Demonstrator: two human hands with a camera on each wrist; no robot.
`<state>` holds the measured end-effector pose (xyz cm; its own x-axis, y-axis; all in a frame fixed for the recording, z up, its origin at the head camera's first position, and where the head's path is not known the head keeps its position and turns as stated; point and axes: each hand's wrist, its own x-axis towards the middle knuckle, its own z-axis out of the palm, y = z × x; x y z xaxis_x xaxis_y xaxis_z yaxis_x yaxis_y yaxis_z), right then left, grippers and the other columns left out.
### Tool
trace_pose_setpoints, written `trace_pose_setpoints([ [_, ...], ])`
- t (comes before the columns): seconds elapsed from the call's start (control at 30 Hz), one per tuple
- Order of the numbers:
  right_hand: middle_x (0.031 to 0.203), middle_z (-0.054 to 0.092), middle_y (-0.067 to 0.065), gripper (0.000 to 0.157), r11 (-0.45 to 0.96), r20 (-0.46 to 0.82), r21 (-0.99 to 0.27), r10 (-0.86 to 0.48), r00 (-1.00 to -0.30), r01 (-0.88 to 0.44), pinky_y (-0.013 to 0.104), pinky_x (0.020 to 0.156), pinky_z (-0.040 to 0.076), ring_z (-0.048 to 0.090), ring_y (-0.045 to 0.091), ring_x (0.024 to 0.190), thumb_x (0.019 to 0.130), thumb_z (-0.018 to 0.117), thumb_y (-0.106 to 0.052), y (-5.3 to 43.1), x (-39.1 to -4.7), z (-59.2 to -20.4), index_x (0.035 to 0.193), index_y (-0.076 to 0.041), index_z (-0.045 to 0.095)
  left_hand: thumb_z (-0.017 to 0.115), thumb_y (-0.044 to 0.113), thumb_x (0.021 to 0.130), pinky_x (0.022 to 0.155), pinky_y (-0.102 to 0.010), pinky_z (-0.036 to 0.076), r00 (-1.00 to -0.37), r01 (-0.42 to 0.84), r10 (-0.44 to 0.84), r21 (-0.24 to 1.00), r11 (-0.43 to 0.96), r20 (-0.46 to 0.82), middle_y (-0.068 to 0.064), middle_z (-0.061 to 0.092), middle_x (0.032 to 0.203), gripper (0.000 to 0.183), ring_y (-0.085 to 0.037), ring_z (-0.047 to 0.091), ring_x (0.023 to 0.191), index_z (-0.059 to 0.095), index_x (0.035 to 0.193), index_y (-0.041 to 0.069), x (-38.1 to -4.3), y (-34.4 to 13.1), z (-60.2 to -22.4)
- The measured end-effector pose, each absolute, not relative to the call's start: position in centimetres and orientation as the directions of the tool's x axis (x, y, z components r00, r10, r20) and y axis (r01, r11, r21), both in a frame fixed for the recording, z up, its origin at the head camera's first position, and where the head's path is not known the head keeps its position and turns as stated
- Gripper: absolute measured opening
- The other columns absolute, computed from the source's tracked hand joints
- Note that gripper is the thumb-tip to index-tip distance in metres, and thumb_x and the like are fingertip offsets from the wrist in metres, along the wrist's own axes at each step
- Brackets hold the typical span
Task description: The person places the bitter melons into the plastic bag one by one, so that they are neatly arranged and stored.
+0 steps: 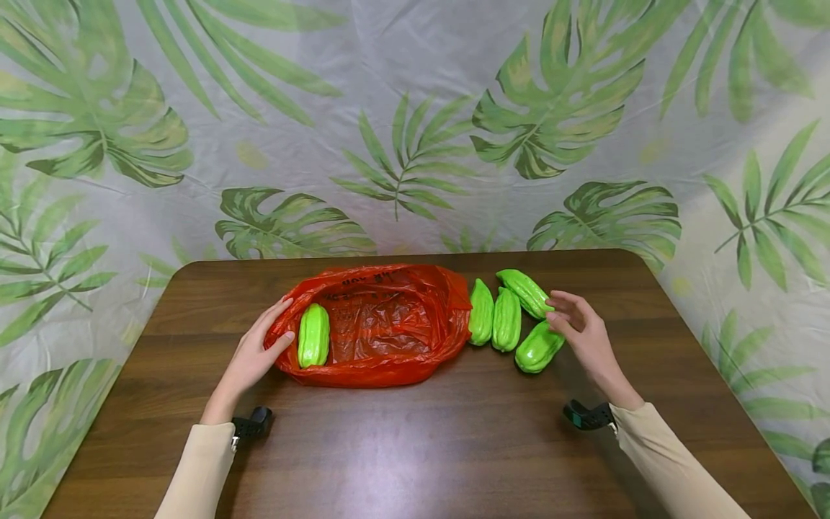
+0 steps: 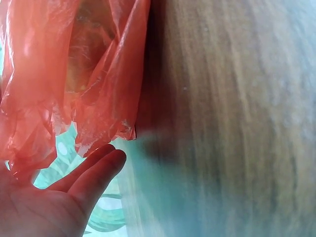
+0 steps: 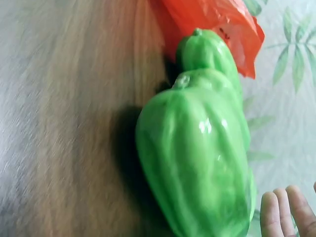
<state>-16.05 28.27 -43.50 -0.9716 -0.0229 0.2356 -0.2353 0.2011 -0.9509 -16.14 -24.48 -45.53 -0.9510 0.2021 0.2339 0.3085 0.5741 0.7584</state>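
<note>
A red plastic bag [image 1: 382, 371] lies on its side with its mouth spread wide. One glossy green pepper [image 1: 314, 336] rests inside at the bag's left end. My left hand [image 1: 256, 351] is at the left rim, its visible fingers [image 2: 96, 173] straight against the plastic in the left wrist view. Right of the bag lie several more green peppers [image 1: 506, 321]. Beside the right-hand ones is my right hand [image 1: 586, 339], fingers spread and slightly bent, gripping nothing. The nearest pepper [image 3: 195, 153] fills the middle of the right wrist view; fingertips [image 3: 270, 212] show at its lower right corner.
Everything lies on a dark brown wooden table [image 1: 402, 447]. Behind it hangs a pale cloth [image 1: 415, 238] printed with green leaves. A black wrist strap device [image 1: 586, 417] sits at the right wrist, and a similar one [image 1: 253, 424] at the left.
</note>
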Motion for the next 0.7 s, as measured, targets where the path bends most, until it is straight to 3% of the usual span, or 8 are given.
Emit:
trace_pose_setpoints([
  [0.33, 0.109, 0.061, -0.014, 0.034, 0.309, 0.254, -0.924, 0.051, -0.966, -0.227, 0.013, 0.075, 0.048, 0.056, 0.003, 0.097, 0.095, 0.058, -0.005, 29.7, -15.1, -44.3, 0.128, -0.003, 0.054, 0.059, 0.013, 0.094, 0.101, -0.066, 0.027, -0.954, 0.298, 0.201, 0.767, 0.569, 0.221, -0.016, 0.03, 0.152, 0.056, -0.042, 0.028, 0.136, 0.039, 0.146, 0.01, -16.1, -24.4, -45.5],
  [0.57, 0.113, 0.06, -0.006, 0.038, 0.409, 0.207, -0.9, 0.089, -0.974, -0.153, 0.012, 0.074, 0.045, 0.055, -0.002, 0.094, 0.094, 0.06, -0.009, 30.2, -14.8, -45.1, 0.129, 0.003, 0.051, 0.059, 0.014, 0.094, 0.101, -0.065, 0.027, -0.954, 0.298, 0.201, 0.766, 0.57, 0.221, -0.016, 0.03, 0.152, 0.057, -0.041, 0.028, 0.136, 0.039, 0.147, 0.011, -16.1, -24.5, -45.7],
  [0.7, 0.118, 0.058, 0.007, 0.043, 0.452, 0.188, -0.884, 0.111, -0.976, -0.119, 0.012, 0.074, 0.043, 0.054, -0.003, 0.095, 0.094, 0.061, -0.011, 30.3, -14.7, -45.3, 0.13, 0.007, 0.049, 0.059, 0.014, 0.094, 0.101, -0.065, 0.027, -0.954, 0.298, 0.201, 0.762, 0.574, 0.222, -0.016, 0.03, 0.152, 0.057, -0.042, 0.028, 0.136, 0.038, 0.147, 0.011, -16.2, -24.5, -45.7],
])
